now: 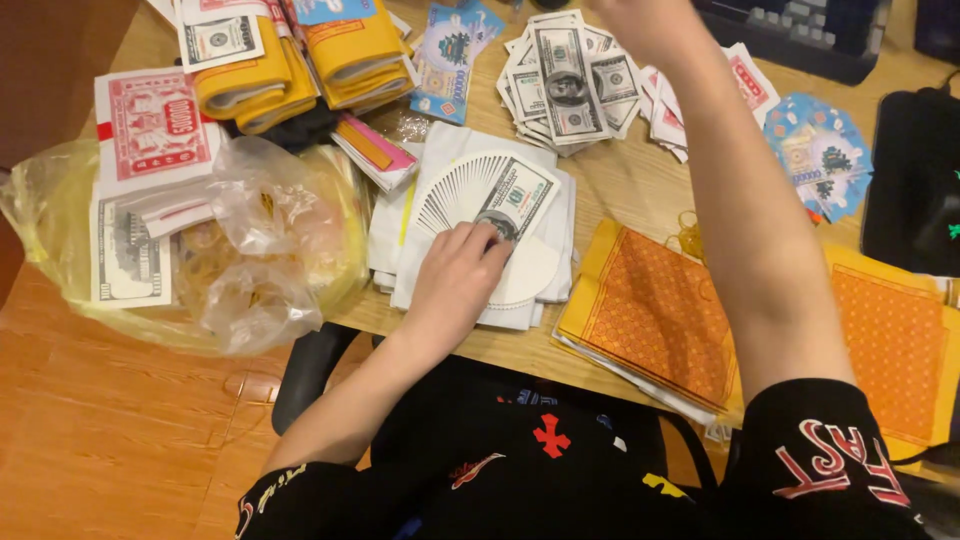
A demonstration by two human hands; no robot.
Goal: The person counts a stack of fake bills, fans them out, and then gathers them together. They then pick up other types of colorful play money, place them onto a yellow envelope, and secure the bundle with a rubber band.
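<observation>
My left hand (455, 272) lies on a fan of grey-green paper banknotes (505, 190), fingertips curled and pressing down at the fan's pivot. The fan rests on a stack of white paper sheets (455, 150) near the desk's front edge. My right arm stretches across the desk toward the far side. My right hand (640, 22) is mostly cut off by the top edge, just beside a loose pile of similar banknotes (565, 80). Its fingers are hidden.
Orange patterned paper sheets (655, 310) lie right of the fan. A clear plastic bag (260, 250), red-printed notes (150, 125) and yellow-wrapped bundles (300, 55) fill the left. Yellow rubber bands (690, 235), blue printed papers (825, 150) and a keyboard (800, 25) sit farther back.
</observation>
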